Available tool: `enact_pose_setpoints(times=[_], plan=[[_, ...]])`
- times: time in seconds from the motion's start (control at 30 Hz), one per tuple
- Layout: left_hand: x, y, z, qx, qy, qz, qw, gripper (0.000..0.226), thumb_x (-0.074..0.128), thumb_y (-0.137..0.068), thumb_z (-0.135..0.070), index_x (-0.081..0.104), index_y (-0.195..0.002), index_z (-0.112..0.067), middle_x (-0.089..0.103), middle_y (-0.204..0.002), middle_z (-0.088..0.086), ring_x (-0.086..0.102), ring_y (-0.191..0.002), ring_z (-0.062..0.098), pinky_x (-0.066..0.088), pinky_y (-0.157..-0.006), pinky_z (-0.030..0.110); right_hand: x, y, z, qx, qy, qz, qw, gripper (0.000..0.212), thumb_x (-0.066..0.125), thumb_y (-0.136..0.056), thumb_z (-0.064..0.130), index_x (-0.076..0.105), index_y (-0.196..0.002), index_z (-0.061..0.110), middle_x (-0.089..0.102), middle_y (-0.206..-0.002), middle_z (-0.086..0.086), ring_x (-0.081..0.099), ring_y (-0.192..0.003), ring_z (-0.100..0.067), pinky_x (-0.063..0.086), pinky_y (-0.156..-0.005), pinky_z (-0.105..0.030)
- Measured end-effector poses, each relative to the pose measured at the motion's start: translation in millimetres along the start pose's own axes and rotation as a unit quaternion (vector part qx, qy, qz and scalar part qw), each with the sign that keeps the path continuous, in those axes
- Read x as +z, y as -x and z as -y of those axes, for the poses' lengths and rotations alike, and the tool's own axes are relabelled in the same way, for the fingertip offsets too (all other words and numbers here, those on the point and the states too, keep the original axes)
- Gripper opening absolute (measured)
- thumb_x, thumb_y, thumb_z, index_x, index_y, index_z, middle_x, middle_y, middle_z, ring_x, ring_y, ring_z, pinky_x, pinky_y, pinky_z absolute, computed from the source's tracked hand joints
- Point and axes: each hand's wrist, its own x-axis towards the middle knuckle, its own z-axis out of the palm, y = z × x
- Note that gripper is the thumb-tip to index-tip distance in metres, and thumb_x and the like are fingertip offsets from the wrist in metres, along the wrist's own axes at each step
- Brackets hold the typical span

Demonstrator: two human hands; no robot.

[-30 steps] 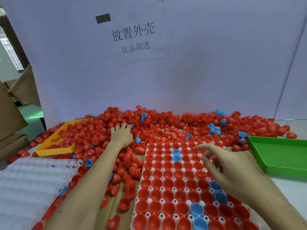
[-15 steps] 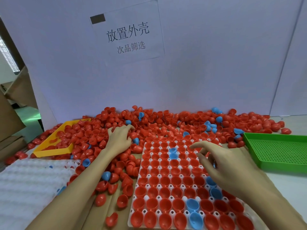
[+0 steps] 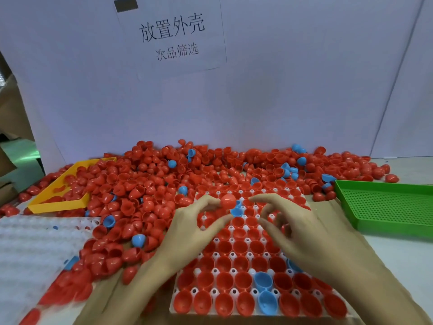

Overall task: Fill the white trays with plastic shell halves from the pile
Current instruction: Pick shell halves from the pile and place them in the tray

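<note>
One red shell half in left hand.

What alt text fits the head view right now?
A person's left hand pinches a red shell half above a white tray nearly full of red and blue shells, while the right hand hovers beside it, fingers loosely curled. Behind lies a pile of red shells, flanked by a yellow tray and a green perforated tray.

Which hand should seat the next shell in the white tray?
Left. The left hand already pinches a red shell above the white tray; the right hand holds nothing visible.
</note>
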Motion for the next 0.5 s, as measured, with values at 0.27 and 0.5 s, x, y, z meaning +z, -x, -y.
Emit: enact_pose_setpoints(times=[0.27,0.5], plan=[[2.9,21.9,-15.7,0.058,0.038,0.061,0.996,0.026,0.080,-0.093,-0.019,0.074,-0.118,-0.021,0.071,-0.113,-0.015,0.069,-0.110,0.012,0.053,-0.095,0.023,25.2,4.7,-1.8,-0.053,-0.056,0.018,0.997,0.052,0.075,-0.095,0.013,0.061,-0.133,0.046,0.061,-0.126,0.021,0.072,-0.094,-0.009,0.056,-0.066,-0.019],[0.6,27.2,-24.7,0.059,0.045,0.009,0.997,0.039,0.084,-0.089,-0.022,0.068,-0.124,-0.025,0.072,-0.114,-0.017,0.070,-0.109,0.006,0.049,-0.097,0.014,23.6,3.0,-8.6,-0.020,-0.057,-0.006,0.998,0.051,0.075,-0.095,0.007,0.060,-0.124,0.046,0.067,-0.120,0.018,0.075,-0.086,-0.010,0.057,-0.062,-0.026]])
